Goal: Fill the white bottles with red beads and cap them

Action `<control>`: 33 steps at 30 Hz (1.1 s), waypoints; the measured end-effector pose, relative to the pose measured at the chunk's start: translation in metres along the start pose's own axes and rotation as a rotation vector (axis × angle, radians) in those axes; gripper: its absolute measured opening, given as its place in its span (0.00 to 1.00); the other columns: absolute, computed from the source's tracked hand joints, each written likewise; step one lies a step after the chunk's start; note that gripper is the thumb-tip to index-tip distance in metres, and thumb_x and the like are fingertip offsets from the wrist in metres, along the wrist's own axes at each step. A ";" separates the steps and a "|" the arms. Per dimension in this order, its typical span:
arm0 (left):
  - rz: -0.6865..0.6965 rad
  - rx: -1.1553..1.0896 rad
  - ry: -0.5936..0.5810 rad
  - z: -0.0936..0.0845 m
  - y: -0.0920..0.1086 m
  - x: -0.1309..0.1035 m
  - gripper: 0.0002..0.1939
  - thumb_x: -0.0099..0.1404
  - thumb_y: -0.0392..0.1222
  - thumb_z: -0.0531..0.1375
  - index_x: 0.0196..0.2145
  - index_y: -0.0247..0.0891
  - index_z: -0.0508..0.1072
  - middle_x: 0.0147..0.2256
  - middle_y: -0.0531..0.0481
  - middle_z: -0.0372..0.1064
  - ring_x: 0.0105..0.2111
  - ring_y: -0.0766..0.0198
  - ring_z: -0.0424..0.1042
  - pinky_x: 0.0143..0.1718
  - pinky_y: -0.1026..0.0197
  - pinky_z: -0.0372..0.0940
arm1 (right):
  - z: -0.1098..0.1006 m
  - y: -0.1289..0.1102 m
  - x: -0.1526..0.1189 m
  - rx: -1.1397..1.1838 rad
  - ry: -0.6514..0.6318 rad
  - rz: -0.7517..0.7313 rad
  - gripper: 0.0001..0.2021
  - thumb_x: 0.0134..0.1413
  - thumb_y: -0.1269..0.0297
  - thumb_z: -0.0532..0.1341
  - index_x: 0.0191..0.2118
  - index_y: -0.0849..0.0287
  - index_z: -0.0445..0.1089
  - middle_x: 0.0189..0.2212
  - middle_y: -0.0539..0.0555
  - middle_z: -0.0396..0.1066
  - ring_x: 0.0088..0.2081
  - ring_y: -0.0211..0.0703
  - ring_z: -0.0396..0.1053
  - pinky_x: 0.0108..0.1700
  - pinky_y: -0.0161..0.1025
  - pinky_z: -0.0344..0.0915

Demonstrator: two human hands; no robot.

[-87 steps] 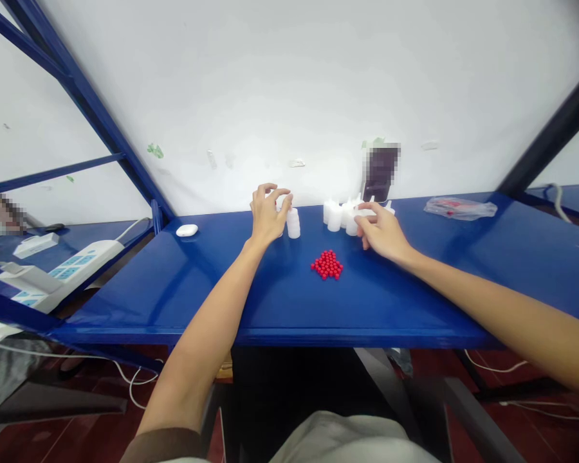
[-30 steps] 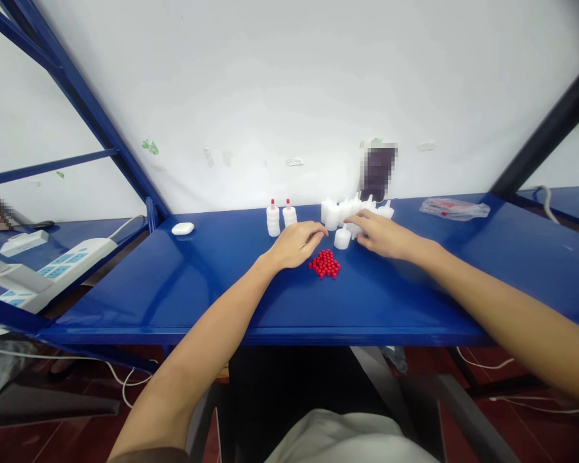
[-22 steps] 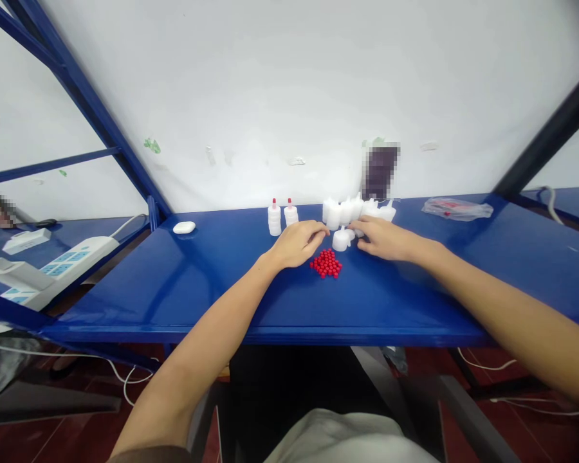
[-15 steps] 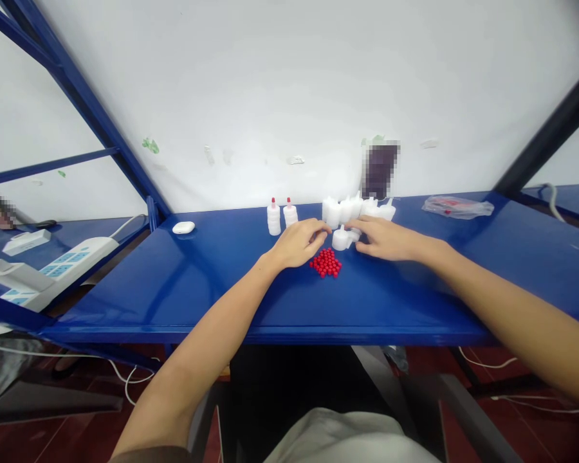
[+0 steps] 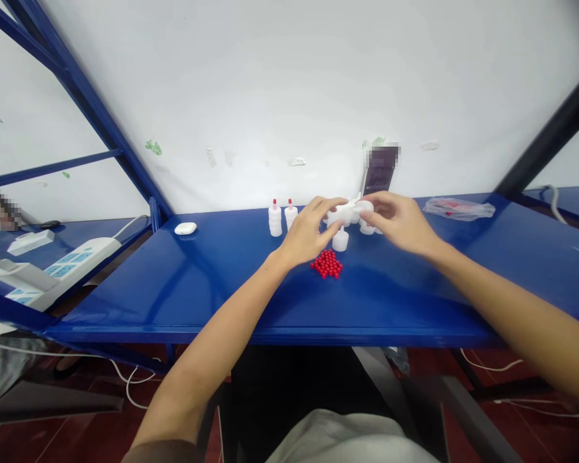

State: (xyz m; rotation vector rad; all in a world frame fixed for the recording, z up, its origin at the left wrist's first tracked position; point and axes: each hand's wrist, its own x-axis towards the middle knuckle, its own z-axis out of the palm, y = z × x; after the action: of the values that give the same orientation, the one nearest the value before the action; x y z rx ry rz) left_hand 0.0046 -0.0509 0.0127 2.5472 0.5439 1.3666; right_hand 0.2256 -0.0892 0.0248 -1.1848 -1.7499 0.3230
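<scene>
My right hand (image 5: pixel 398 218) is raised a little over the table, its thumb and fingers pinching a white nozzle cap (image 5: pixel 365 206). To the left, my left hand (image 5: pixel 313 230) has its thumb and fingers curved and apart. White plastic shows between those fingers; whether they touch it is unclear. Behind both hands is a group of white bottles (image 5: pixel 367 227), mostly hidden. Another white nozzle cap (image 5: pixel 340 240) stands upright below the left fingertips. Nearer me lies a pile of small red caps (image 5: pixel 327 264). Two white bottles with red tips (image 5: pixel 275 220) stand left of the left hand.
The blue table (image 5: pixel 212 289) meets a white wall at the back. A phone (image 5: pixel 380 168) leans there behind the bottles. A clear plastic bag (image 5: pixel 458 208) with something red lies at right. A white earbud case (image 5: pixel 185 228) and a power strip (image 5: pixel 70 263) are at left.
Both hands have lifted from the table. The right hand has taken up a white nozzle cap, and the left hand has moved slightly right with its fingers spread wider.
</scene>
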 end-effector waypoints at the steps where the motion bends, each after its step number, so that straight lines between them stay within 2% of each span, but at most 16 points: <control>1: -0.009 -0.038 0.022 0.002 0.001 0.004 0.14 0.70 0.42 0.59 0.53 0.42 0.71 0.44 0.47 0.70 0.40 0.64 0.70 0.40 0.61 0.67 | 0.003 -0.001 0.000 0.165 -0.024 0.064 0.15 0.53 0.52 0.65 0.40 0.57 0.76 0.28 0.54 0.73 0.28 0.45 0.69 0.35 0.44 0.66; 3: -0.046 -0.113 0.062 0.007 0.002 0.009 0.10 0.70 0.44 0.60 0.46 0.40 0.75 0.41 0.47 0.70 0.38 0.65 0.70 0.37 0.63 0.67 | 0.011 -0.002 0.000 0.449 -0.107 0.168 0.16 0.52 0.48 0.67 0.36 0.57 0.76 0.25 0.53 0.72 0.27 0.43 0.69 0.33 0.42 0.66; 6: -0.113 -0.205 0.084 0.013 0.000 0.010 0.08 0.69 0.46 0.62 0.40 0.39 0.77 0.40 0.48 0.70 0.37 0.67 0.70 0.34 0.65 0.66 | 0.022 -0.001 0.000 0.676 -0.182 0.250 0.17 0.50 0.48 0.70 0.32 0.59 0.75 0.25 0.53 0.72 0.28 0.41 0.69 0.34 0.40 0.66; 10: -0.206 -0.277 0.052 0.017 -0.005 0.008 0.12 0.66 0.42 0.64 0.46 0.40 0.73 0.46 0.46 0.72 0.39 0.66 0.71 0.34 0.66 0.66 | 0.027 -0.003 0.001 0.779 -0.192 0.307 0.17 0.48 0.50 0.71 0.33 0.61 0.75 0.25 0.53 0.71 0.27 0.39 0.68 0.31 0.38 0.64; 13: -0.252 -0.335 0.031 0.019 -0.008 0.007 0.12 0.66 0.38 0.62 0.48 0.39 0.72 0.47 0.45 0.72 0.41 0.64 0.72 0.37 0.64 0.68 | 0.027 -0.005 0.002 0.804 -0.194 0.336 0.16 0.49 0.52 0.71 0.34 0.60 0.74 0.25 0.52 0.70 0.26 0.38 0.65 0.27 0.37 0.59; 17: -0.316 -0.346 0.026 0.020 -0.011 0.005 0.25 0.61 0.40 0.67 0.55 0.40 0.67 0.49 0.42 0.71 0.44 0.61 0.73 0.40 0.60 0.71 | 0.029 -0.005 0.001 0.870 -0.179 0.352 0.12 0.52 0.56 0.69 0.33 0.60 0.72 0.27 0.52 0.69 0.26 0.37 0.63 0.28 0.37 0.57; 19: -0.353 -0.320 0.021 0.021 -0.012 0.003 0.27 0.60 0.42 0.69 0.55 0.39 0.67 0.46 0.43 0.73 0.45 0.59 0.74 0.43 0.58 0.71 | 0.029 -0.005 0.000 0.886 -0.163 0.354 0.11 0.54 0.57 0.67 0.33 0.59 0.71 0.29 0.52 0.70 0.28 0.38 0.65 0.29 0.38 0.59; 23: -0.348 -0.321 0.044 0.024 -0.012 0.004 0.20 0.61 0.44 0.68 0.50 0.38 0.72 0.43 0.44 0.77 0.46 0.59 0.76 0.49 0.55 0.70 | 0.029 -0.005 0.000 0.834 -0.177 0.316 0.11 0.57 0.53 0.63 0.36 0.56 0.70 0.34 0.55 0.74 0.33 0.43 0.69 0.34 0.40 0.64; 27: -0.395 -0.301 0.111 0.025 -0.011 0.005 0.17 0.61 0.43 0.68 0.46 0.33 0.75 0.45 0.41 0.78 0.44 0.59 0.77 0.50 0.54 0.70 | 0.027 -0.002 0.001 0.607 -0.093 0.218 0.19 0.56 0.44 0.62 0.40 0.55 0.69 0.34 0.53 0.72 0.29 0.40 0.68 0.29 0.38 0.61; 30: -0.398 -0.246 0.062 0.024 -0.012 0.003 0.18 0.60 0.43 0.68 0.47 0.32 0.76 0.45 0.41 0.78 0.44 0.58 0.77 0.49 0.54 0.70 | 0.027 0.000 0.002 0.423 -0.003 0.132 0.23 0.56 0.38 0.61 0.41 0.55 0.70 0.29 0.50 0.68 0.25 0.37 0.64 0.27 0.36 0.58; 33: -0.380 -0.180 -0.030 0.022 -0.014 0.000 0.21 0.60 0.45 0.69 0.49 0.33 0.76 0.44 0.42 0.79 0.44 0.58 0.77 0.48 0.54 0.70 | 0.030 0.002 0.000 0.300 -0.012 0.055 0.24 0.59 0.38 0.58 0.40 0.56 0.72 0.29 0.50 0.68 0.25 0.37 0.63 0.28 0.37 0.59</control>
State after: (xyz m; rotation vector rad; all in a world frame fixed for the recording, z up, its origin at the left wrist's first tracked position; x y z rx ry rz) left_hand 0.0199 -0.0385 -0.0045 2.1780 0.8096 1.1809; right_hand 0.2023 -0.0800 0.0088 -1.0149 -1.6143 0.6046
